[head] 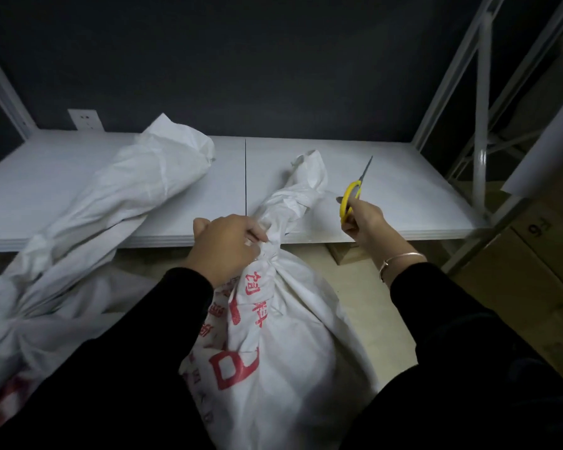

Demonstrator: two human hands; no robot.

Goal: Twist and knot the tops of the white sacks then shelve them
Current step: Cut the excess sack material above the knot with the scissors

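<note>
A white sack with red print [273,345] stands on the floor in front of me. Its twisted, knotted top [298,193] leans onto the white shelf [387,196]. My left hand [225,246] grips the sack's neck just below the knot. My right hand [363,220] holds yellow-handled scissors [353,196], blades pointing up and away over the shelf, to the right of the knotted top. A second white sack [121,196] lies at the left, its tied top resting on the shelf.
The white metal shelf frame [480,125] rises at the right. Cardboard boxes [533,254] stand beyond it. A wall socket [85,119] sits on the dark back wall above the shelf's left part. Tan floor shows under the shelf edge.
</note>
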